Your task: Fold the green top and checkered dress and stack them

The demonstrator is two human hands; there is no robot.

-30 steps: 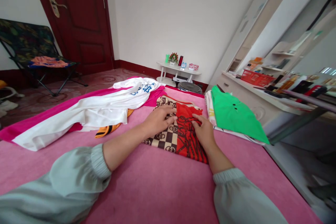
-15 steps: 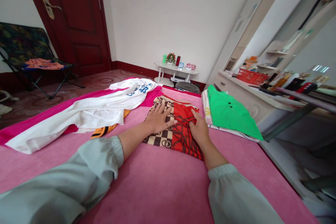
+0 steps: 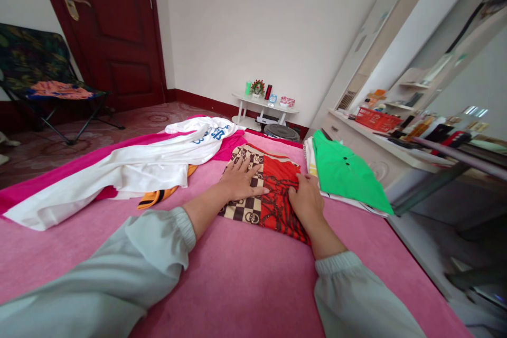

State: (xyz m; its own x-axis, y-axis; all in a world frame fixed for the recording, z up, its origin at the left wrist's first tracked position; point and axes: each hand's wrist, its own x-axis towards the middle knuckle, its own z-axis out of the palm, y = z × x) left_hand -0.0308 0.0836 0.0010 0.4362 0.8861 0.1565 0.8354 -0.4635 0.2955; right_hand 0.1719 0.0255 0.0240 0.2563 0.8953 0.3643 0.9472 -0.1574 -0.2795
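Observation:
A folded patterned garment, part red with dark chain-like print and part cream-and-brown checks, lies on the pink bed cover. My left hand rests flat on its checked part, fingers spread. At the garment's right edge, my right hand has its fingers bent and closed on the red fabric; the fingertips are partly hidden. Just beyond that hand is a stack of folded clothes with a green shirt on top.
To the left, a white printed shirt lies loosely over magenta cloth, with an orange-and-black piece showing beneath. A dressing table with a red basket stands at the right. A folding chair holds some cloth near the door.
My right hand has shifted slightly down along the garment's right edge, its index finger now lower and more bent. My left hand remains flat on the checks. The view has moved slightly.

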